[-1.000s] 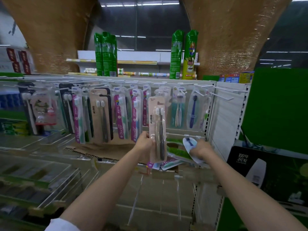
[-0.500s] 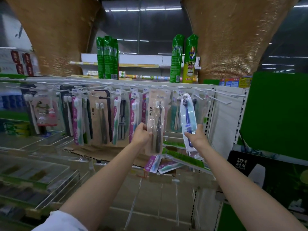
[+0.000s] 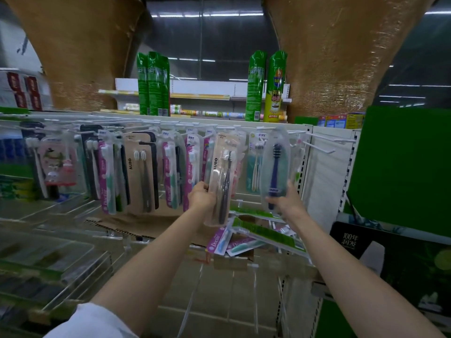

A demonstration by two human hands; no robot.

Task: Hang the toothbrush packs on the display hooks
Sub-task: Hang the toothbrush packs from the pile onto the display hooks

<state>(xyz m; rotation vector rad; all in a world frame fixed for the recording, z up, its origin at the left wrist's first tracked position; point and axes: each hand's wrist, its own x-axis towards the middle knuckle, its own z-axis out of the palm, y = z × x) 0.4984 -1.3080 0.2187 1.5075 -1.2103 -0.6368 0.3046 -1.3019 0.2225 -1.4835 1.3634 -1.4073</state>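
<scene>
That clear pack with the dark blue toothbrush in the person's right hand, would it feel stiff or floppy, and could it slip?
The clear blister pack probably feels fairly stiff: it stands upright though the right hand grips only its lower end. It likely weighs little, holding a single slim brush. Its glossy plastic looks smooth, so it might slip in a loose grip.

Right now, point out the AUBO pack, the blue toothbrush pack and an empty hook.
AUBO pack (image 3: 220,176), head view, on its beige card beside the black brush.
Blue toothbrush pack (image 3: 275,167), head view, on the blue handle.
Empty hook (image 3: 319,148), head view, on the wire mid-length.
</scene>
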